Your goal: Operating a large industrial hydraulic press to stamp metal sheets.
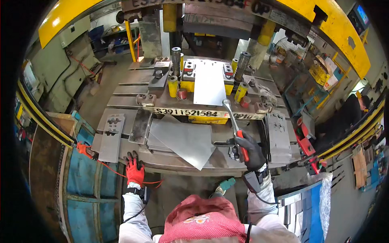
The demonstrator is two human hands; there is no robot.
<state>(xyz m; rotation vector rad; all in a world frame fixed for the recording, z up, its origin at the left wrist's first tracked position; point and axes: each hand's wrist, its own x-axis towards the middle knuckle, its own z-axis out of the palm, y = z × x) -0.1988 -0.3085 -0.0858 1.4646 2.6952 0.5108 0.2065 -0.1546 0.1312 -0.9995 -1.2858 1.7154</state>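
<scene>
In the head view, my right hand (252, 153) is curled around the red handle of a metal tool (232, 117), its round tip at the near right corner of the bright sheet (208, 87) — whether it grips there I cannot tell. That sheet lies ahead and left of this hand, between yellow posts (173, 86); the long shaft probably serves to set my fingers well back from them. My left hand (135, 170), fingers spread and holding nothing I can see, rests at the press bed's (170, 163) front edge, likely for support. Between my hands sits a sheet stack (178, 137), its top one askew, a corner pointing at that edge. Open room toward the bright sheet runs above the stack — posts crowd both sides.
</scene>
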